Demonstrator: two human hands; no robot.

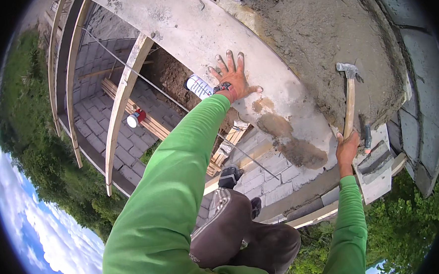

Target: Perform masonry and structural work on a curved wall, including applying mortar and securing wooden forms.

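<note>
- Bracing against the work face, the left hand [234,80] lies flat on the pale, smooth concrete slab [194,34], fingers [230,59] spread and released, grasping nothing; the placement reads as a steadying support for the person, who appears to be perched well above the ground.
- The right hand [346,147] is clenched round the lower end of a wooden-handled steel claw hammer [349,98]. The hammer stands upright, its head raised against the rough grey mortar surface [323,27]; the grip low on the handle suits a full swing.
- A dark nail-like piece [367,138] sits just beside the right hand; its exact kind cannot be told.
- Damp brown patches [292,143] mark the slab between the two hands.
- A grey concrete block [377,166] lies just beside the right wrist.
- Both arms wear long green sleeves [182,178]; the person's dark trousers and shoes [229,176] show below.
- Beneath are a grey block-paved floor [99,118], curved timber formwork ribs [121,102], stacked timber planks [149,122], a red-and-white container [135,118] and a white cylindrical tube [199,86].
</note>
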